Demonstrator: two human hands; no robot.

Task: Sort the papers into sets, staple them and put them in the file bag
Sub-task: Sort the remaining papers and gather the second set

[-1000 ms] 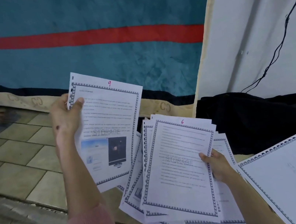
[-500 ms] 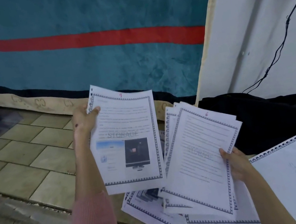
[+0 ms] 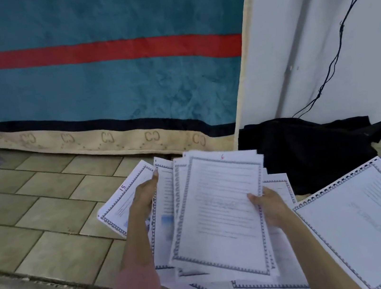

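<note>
Thin, floppy printed papers, light and apt to slide off one another, fanned in a loose sheaf above the tiled floor; best pinched at an edge, as now. Right hand closed on the sheaf's right margin, thumb on top; left hand curled round the left edge of a sheet tucked behind, fingers mostly hidden. More bordered sheets underneath, one marked 15 at left, a punched-edge page marked 10 at right, near a crumpled black cloth.
</note>
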